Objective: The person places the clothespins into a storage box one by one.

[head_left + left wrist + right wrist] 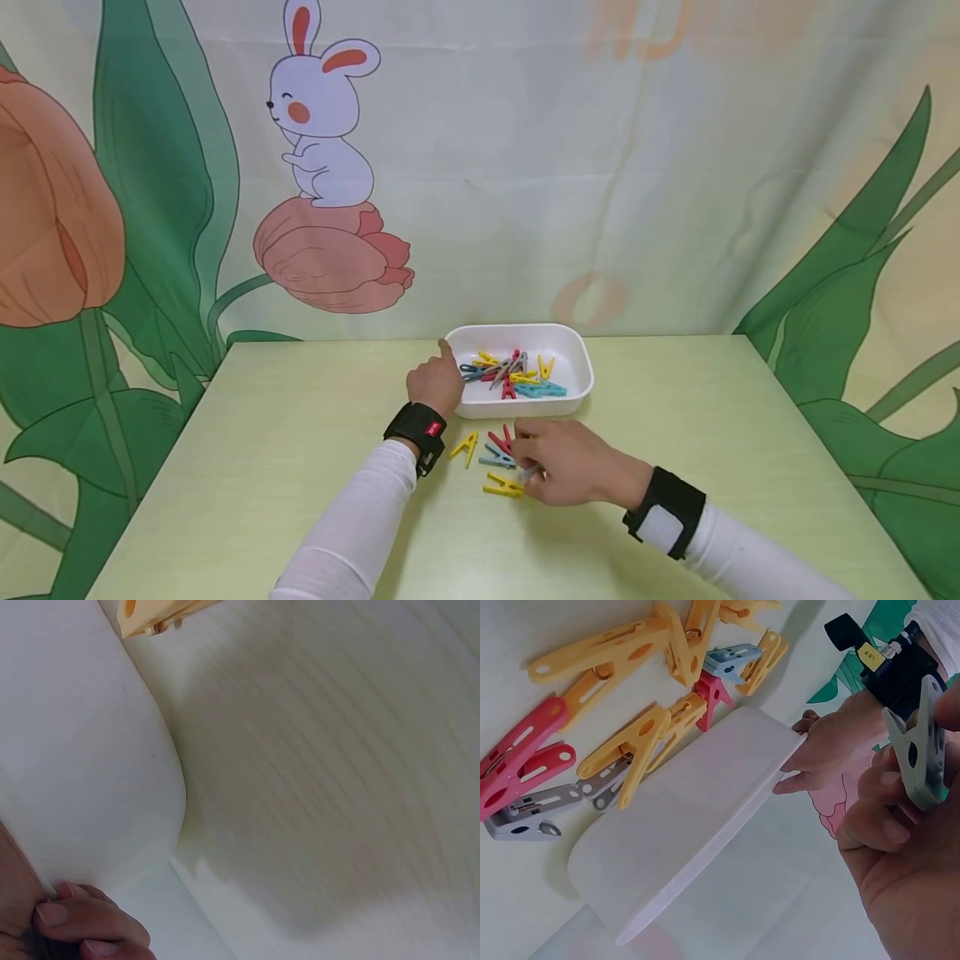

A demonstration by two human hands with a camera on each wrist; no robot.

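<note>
Rabbit-print cloth [480,167] hangs behind a pale table [300,433]. Left hand [437,385] grips the tray [525,408], seemingly steadying it; clips [546,371] inside lie too jumbled to count. In front, loose clips [471,443]: at least two yellow, one red, one blue. Right hand [570,462] pinches one grey clip [930,769], probably because it's small.

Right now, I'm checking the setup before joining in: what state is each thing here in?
White tray: upright, open-topped, partly filled
Clothespins inside: loosely jumbled
Loose clothespins: lying in front of the tray on the table
Held clothespin: pinched in fingers
Left hand: gripping the tray's left end
Right hand: pinching that clothespin
Wristbands: strapped on
</note>
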